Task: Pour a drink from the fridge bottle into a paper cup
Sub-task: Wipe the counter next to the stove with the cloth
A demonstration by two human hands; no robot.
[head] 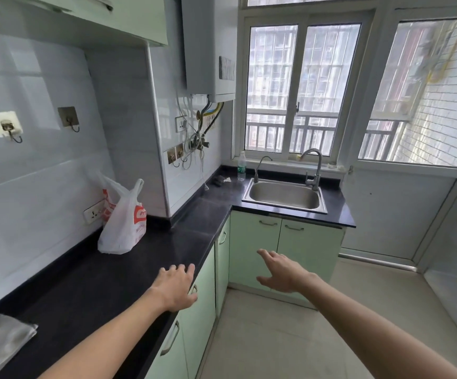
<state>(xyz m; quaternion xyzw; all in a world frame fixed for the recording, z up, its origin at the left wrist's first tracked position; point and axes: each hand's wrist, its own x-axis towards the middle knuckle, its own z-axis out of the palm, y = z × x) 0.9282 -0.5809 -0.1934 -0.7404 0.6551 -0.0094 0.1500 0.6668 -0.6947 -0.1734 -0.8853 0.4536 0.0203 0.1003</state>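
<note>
Bright daylight from the window (301, 88), tile glare, wide-angle bending at soft edges

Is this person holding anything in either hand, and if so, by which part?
Nothing is held. The left hand is open, fingers spread, above the black counter; the right hand is open in the air before the green cabinets.

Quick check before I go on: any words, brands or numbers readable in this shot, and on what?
No text can be read here.
plastic bag: red and white logo, print blurred.
clear bottle: green label, too small.
wall heater: side sticker, blurred.
</note>
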